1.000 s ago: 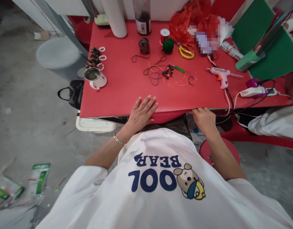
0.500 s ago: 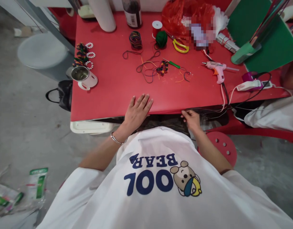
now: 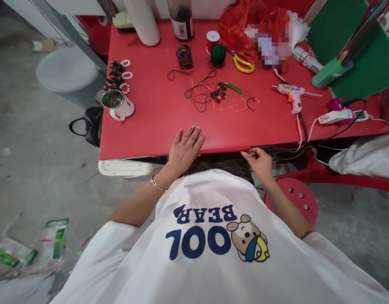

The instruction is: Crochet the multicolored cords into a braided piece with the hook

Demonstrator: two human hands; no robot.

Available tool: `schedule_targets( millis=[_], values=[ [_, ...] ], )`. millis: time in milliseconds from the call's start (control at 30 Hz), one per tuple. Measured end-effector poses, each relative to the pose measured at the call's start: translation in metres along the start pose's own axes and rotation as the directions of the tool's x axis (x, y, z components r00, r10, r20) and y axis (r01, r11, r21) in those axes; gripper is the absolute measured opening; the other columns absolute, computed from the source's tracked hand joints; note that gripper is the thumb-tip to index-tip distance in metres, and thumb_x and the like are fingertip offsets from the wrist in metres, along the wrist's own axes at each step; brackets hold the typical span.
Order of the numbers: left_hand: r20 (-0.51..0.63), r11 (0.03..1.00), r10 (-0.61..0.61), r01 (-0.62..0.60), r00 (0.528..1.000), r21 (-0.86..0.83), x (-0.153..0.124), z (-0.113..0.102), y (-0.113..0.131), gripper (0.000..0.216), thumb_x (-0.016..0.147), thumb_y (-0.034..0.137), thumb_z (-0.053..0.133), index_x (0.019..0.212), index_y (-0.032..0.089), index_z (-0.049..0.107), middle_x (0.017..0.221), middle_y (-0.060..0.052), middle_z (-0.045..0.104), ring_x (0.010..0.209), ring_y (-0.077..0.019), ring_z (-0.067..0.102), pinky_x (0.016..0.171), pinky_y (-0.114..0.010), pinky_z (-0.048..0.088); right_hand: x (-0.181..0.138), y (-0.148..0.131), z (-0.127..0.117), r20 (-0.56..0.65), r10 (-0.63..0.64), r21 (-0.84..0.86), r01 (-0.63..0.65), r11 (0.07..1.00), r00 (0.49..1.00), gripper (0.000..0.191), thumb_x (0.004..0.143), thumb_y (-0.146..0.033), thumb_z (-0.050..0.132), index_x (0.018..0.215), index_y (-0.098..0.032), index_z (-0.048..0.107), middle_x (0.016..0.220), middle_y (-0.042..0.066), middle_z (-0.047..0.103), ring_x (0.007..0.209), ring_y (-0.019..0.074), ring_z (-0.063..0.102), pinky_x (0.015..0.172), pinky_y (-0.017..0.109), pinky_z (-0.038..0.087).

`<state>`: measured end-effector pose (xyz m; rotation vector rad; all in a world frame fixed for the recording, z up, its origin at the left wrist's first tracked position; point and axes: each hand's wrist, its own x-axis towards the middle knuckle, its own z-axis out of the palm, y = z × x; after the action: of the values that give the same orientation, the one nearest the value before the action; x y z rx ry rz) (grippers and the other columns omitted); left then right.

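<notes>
My left hand (image 3: 185,147) lies flat on the red table cover (image 3: 150,131) by the front edge, fingers stretched out. At that same edge, farther right, my right hand (image 3: 260,162) is closed in a pinch, with thumb and forefinger at the cover's rim. Beyond the hands is a small multicoloured yarn piece (image 3: 219,92) with loose strands. Beside it lies a green-handled crochet hook (image 3: 234,87). Farther back sit a multicoloured yarn ball (image 3: 184,56), a green yarn ball (image 3: 218,55) and a red thread spool (image 3: 212,40).
A metal-lined mug (image 3: 120,104) and beaded yarn pieces (image 3: 115,76) stand at the left. Yellow-handled pliers (image 3: 243,64), a pink glue gun (image 3: 292,95) and a power strip (image 3: 336,116) with cords are at the right. Another person's white-clothed part (image 3: 365,156) shows beside a red stool (image 3: 292,200).
The whole view has shifted a little, so the table things appear farther right. My left hand stays flat on the cover; my right hand's fingers have shifted slightly at the edge.
</notes>
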<state>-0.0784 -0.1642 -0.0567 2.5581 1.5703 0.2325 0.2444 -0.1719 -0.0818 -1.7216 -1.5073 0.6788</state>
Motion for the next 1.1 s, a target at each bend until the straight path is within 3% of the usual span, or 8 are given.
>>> schedule_targets(
  millis=[167, 467, 567, 633, 700, 800, 900, 1100],
  values=[
    [-0.019, 1.000, -0.008, 0.009, 1.000, 0.025, 0.001, 0.004, 0.004, 0.083, 0.094, 0.028, 0.072, 0.168, 0.017, 0.036, 0.176, -0.022, 0.030, 0.166, -0.0377, 0.024, 0.135, -0.064, 0.013, 0.008, 0.012, 0.008, 0.134, 0.257, 0.313, -0.287, 0.905, 0.957, 0.046, 0.070, -0.065, 0.082, 0.079, -0.020, 0.073, 0.061, -0.002, 0.064, 0.053, 0.0122, 0.050, 0.056, 0.028, 0.041],
    [-0.041, 1.000, -0.019, 0.020, 0.999, 0.009, 0.008, 0.016, 0.020, 0.083, 0.098, 0.043, 0.068, 0.169, 0.019, 0.034, 0.176, -0.021, 0.030, 0.167, -0.0355, 0.021, 0.136, -0.063, 0.007, 0.016, 0.015, -0.008, 0.150, 0.243, 0.239, -0.274, 0.932, 0.958, 0.051, 0.075, -0.070, 0.076, 0.070, -0.020, 0.071, 0.057, -0.001, 0.064, 0.053, 0.0141, 0.054, 0.057, 0.029, 0.041],
    [-0.061, 0.999, -0.031, 0.031, 0.998, -0.006, 0.008, 0.020, 0.021, 0.073, 0.100, 0.025, 0.061, 0.169, 0.024, 0.036, 0.175, -0.018, 0.032, 0.167, -0.0321, 0.024, 0.136, -0.064, 0.010, 0.010, 0.004, -0.026, 0.047, 0.058, -0.138, -0.051, 0.989, 0.997, 0.054, 0.088, -0.070, 0.067, 0.068, -0.020, 0.073, 0.060, 0.004, 0.068, 0.059, 0.0186, 0.061, 0.063, 0.033, 0.046],
    [-0.062, 0.999, -0.045, 0.044, 0.997, -0.018, 0.008, 0.020, 0.021, 0.068, 0.102, 0.019, 0.054, 0.168, 0.025, 0.038, 0.175, -0.017, 0.033, 0.166, -0.0312, 0.026, 0.135, -0.065, 0.013, 0.008, -0.012, -0.028, -0.003, -0.188, -0.395, 0.171, 0.903, 0.982, 0.047, 0.095, -0.063, 0.066, 0.079, -0.020, 0.079, 0.073, 0.009, 0.076, 0.074, 0.0240, 0.069, 0.076, 0.037, 0.052],
    [-0.043, 0.998, -0.053, 0.052, 0.998, -0.027, 0.011, 0.017, 0.022, 0.065, 0.103, 0.016, 0.049, 0.167, 0.024, 0.040, 0.175, -0.016, 0.033, 0.166, -0.0311, 0.026, 0.135, -0.066, 0.016, 0.012, -0.033, -0.015, 0.207, -0.414, -0.446, 0.462, 0.767, 0.887, 0.042, 0.095, -0.059, 0.069, 0.115, -0.024, 0.081, 0.103, 0.013, 0.082, 0.103, 0.0313, 0.074, 0.097, 0.044, 0.055],
    [-0.002, 0.997, -0.065, 0.065, 0.998, -0.035, 0.017, 0.010, 0.022, 0.067, 0.102, 0.016, 0.049, 0.168, 0.021, 0.038, 0.176, -0.017, 0.029, 0.166, -0.0317, 0.024, 0.135, -0.065, 0.020, 0.029, -0.063, 0.025, 0.541, -0.520, -0.328, 0.735, 0.593, 0.661, 0.075, 0.095, -0.059, 0.068, 0.160, -0.025, 0.050, 0.163, 0.017, 0.055, 0.155, 0.0396, 0.046, 0.128, 0.058, 0.036],
    [0.017, 0.995, -0.091, 0.092, 0.996, -0.035, 0.022, 0.005, 0.022, 0.068, 0.103, 0.015, 0.047, 0.170, 0.015, 0.034, 0.176, -0.018, 0.026, 0.167, -0.0319, 0.020, 0.135, -0.064, 0.018, 0.042, -0.075, 0.057, 0.642, -0.518, -0.274, 0.801, 0.533, 0.565, 0.070, 0.106, -0.039, 0.054, 0.170, -0.024, 0.030, 0.174, 0.013, 0.042, 0.163, 0.0359, 0.036, 0.132, 0.059, 0.031],
    [0.011, 0.996, -0.074, 0.074, 0.997, -0.048, 0.008, 0.004, 0.008, 0.068, 0.105, 0.016, 0.048, 0.171, 0.022, 0.032, 0.175, -0.014, 0.032, 0.166, -0.0292, 0.024, 0.136, -0.062, 0.019, 0.048, -0.056, 0.041, 0.612, -0.493, -0.343, 0.770, 0.538, 0.618, 0.065, 0.107, -0.026, 0.052, 0.169, -0.029, 0.034, 0.172, 0.009, 0.045, 0.161, 0.0360, 0.041, 0.128, 0.058, 0.038]
  ],
)
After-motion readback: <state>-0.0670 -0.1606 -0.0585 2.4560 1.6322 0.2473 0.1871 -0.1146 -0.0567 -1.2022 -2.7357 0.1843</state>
